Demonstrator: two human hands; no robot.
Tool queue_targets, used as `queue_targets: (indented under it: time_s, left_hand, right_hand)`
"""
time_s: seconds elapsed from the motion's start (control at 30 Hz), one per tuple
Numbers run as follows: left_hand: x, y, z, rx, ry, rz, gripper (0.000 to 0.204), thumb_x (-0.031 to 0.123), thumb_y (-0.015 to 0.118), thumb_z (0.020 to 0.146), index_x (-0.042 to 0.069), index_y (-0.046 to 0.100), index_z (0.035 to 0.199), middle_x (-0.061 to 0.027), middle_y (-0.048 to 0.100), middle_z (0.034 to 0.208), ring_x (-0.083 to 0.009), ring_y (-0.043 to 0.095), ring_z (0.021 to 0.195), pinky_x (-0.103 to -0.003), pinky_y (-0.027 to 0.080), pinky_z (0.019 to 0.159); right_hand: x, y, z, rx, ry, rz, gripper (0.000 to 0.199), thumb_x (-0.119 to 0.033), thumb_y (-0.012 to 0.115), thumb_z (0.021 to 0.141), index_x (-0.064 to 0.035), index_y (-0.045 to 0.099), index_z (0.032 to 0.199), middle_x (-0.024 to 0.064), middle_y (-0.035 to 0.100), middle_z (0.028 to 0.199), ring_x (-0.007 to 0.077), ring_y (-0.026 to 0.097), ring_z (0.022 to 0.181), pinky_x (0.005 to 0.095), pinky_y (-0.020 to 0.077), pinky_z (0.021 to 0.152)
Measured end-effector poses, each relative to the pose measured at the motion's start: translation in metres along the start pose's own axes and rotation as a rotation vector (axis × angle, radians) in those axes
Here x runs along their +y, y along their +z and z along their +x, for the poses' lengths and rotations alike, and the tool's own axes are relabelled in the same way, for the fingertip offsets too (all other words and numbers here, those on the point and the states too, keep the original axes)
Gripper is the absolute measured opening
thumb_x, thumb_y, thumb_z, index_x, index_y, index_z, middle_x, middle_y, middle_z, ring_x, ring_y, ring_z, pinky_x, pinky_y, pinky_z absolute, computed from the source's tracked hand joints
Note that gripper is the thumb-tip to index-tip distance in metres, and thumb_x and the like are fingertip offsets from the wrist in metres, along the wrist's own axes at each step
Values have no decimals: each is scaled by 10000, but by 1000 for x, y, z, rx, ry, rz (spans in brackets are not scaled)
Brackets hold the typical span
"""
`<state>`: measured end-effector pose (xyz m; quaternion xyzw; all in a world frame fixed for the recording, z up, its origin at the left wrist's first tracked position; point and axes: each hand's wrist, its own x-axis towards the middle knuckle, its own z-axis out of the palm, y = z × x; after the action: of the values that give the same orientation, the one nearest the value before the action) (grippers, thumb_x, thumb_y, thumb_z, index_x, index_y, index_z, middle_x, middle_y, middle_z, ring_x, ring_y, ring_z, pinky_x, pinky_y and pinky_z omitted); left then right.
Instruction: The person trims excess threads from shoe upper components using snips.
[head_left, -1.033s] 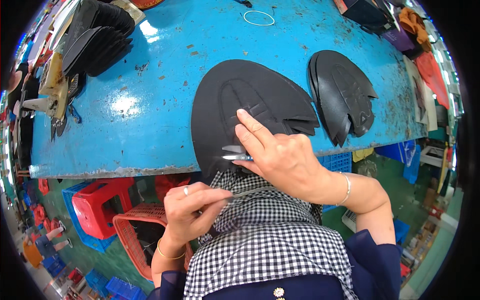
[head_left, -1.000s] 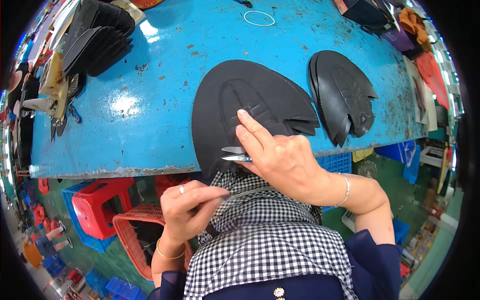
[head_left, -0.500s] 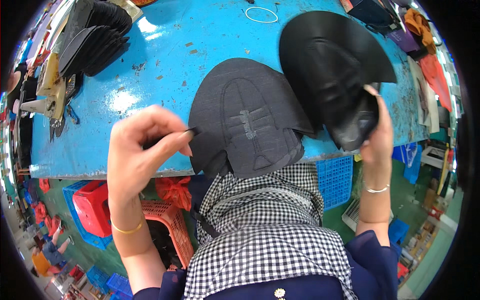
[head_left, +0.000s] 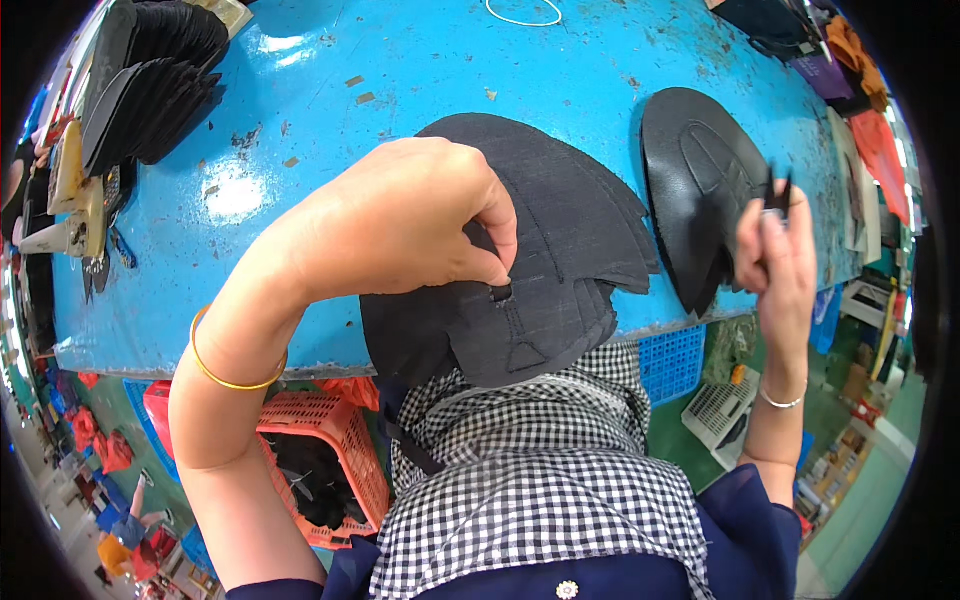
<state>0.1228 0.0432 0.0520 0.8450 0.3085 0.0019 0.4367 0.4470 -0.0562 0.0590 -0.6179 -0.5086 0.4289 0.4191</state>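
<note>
A stack of dark grey, rounded flat pieces (head_left: pixel 560 200) with stitched outlines lies at the table's front edge. My left hand (head_left: pixel 400 215) reaches over it, thumb and finger pinching a small black strip (head_left: pixel 502 293) against the top piece's middle. To the right, a glossy black leather-like piece (head_left: pixel 690 160) lies on the table with its stitched outline showing. Beside it my right hand (head_left: pixel 780 250) is raised, closed on a small black two-pronged tool (head_left: pixel 779 195) that looks like thread snips; motion blurs it.
The blue table (head_left: pixel 300 130) carries bundled black pieces (head_left: pixel 150 110) and a cream-coloured device (head_left: pixel 75 220) at left. A white ring (head_left: pixel 525 20) lies at the back. Below stand an orange basket (head_left: pixel 335 440) of black scraps and a blue crate (head_left: pixel 672 365).
My right hand has let go of the glossy black piece, which now lies farther right on the table. My left hand has moved right with the black strip, onto the stacked pieces.
</note>
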Motion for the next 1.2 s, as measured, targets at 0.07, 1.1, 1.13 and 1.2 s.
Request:
queue_targets:
  time_s: [0.07, 1.1, 1.13, 1.2]
  left_hand:
    - [0, 1, 3, -12, -9, -4, 115, 172, 801, 758, 85, 766, 825, -84, 707, 735, -230, 654, 643, -323, 504, 615]
    - [-5, -10, 5, 82, 49, 228, 150, 146, 703, 783, 27, 719, 873, -142, 645, 671, -304, 636, 638, -380, 497, 616]
    - [-7, -10, 5, 92, 62, 217, 147, 142, 699, 786, 28, 720, 875, -145, 642, 672, -304, 633, 636, -381, 494, 613]
    - [-12, -8, 5, 100, 106, 219, 144, 138, 700, 792, 27, 714, 883, -143, 640, 670, -302, 631, 633, -382, 490, 609]
  right_hand:
    - [1, 17, 0, -173, -57, -97, 217, -109, 487, 1031, -32, 450, 1231, -9, 509, 775, 45, 408, 566, 203, 328, 496]
    - [-21, 94, 27, -569, -874, -986, 170, -132, 652, 766, -162, 572, 912, 18, 498, 682, 179, 613, 608, 333, 452, 462]
    - [-20, 97, 30, -498, -871, -1009, 189, -165, 677, 795, -146, 564, 945, 27, 523, 703, 199, 628, 638, 343, 470, 498]
    - [-21, 98, 33, -521, -808, -904, 196, -199, 681, 823, -133, 557, 960, 35, 548, 721, 214, 635, 657, 358, 479, 525]
